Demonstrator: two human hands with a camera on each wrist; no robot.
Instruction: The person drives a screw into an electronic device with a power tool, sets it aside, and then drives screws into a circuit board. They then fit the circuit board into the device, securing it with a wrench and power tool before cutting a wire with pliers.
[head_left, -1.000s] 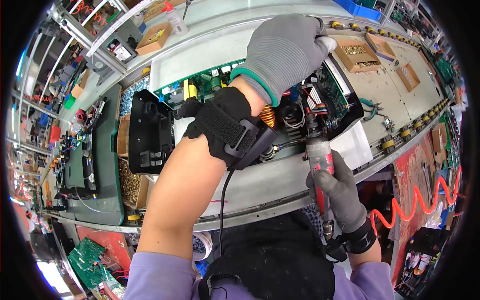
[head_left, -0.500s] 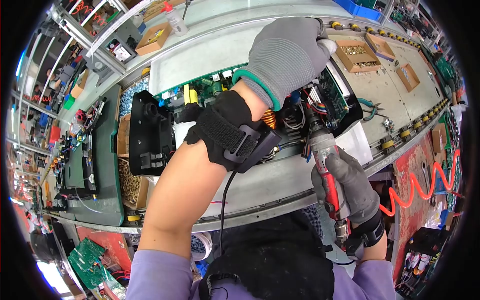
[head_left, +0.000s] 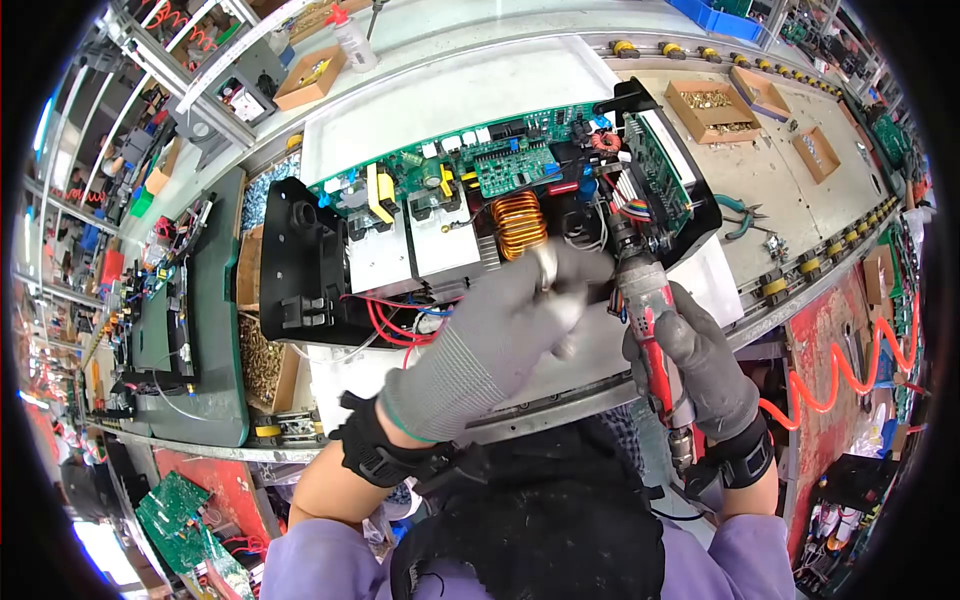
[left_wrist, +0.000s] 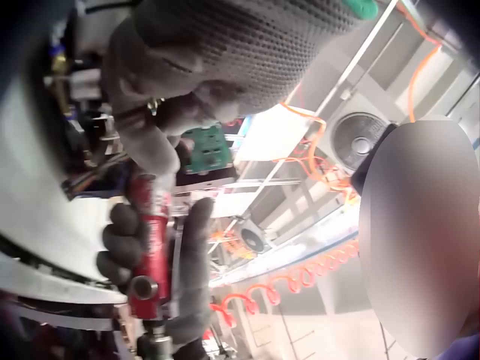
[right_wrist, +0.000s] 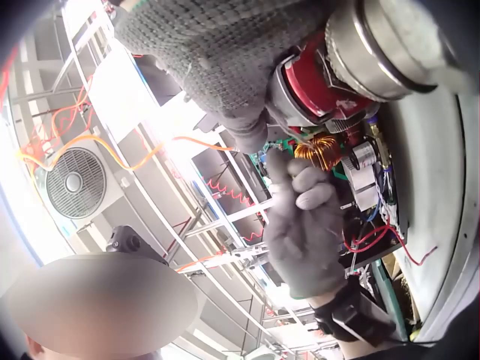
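In the head view my gloved right hand (head_left: pixel 708 375) grips a red and silver air screwdriver (head_left: pixel 643 292), its dark nose over the right end of a black case (head_left: pixel 285 255). My gloved left hand (head_left: pixel 500 325), blurred, is in front of the case with its fingers curled near the screwdriver's nose. A small brass-coloured piece (left_wrist: pixel 155 103) shows between the left fingers in the left wrist view. The open case holds a green circuit board (head_left: pixel 515 172), a copper-wound coil (head_left: pixel 520 225) and silver heat sinks (head_left: pixel 440 240). Red wires (head_left: pixel 385 322) hang over its front edge.
At the right lie pliers (head_left: pixel 740 218) and cardboard boxes of small brass parts (head_left: pixel 712 110). A coiled orange air hose (head_left: pixel 825 395) hangs beside the right hand. Rollers (head_left: pixel 775 288) line the bench edge. Another unit on a green board (head_left: pixel 215 350) stands left.
My left hand has come from the case's far right corner back towards me, uncovering the boards and coil. My right hand has shifted slightly right, and the air screwdriver now tilts more.
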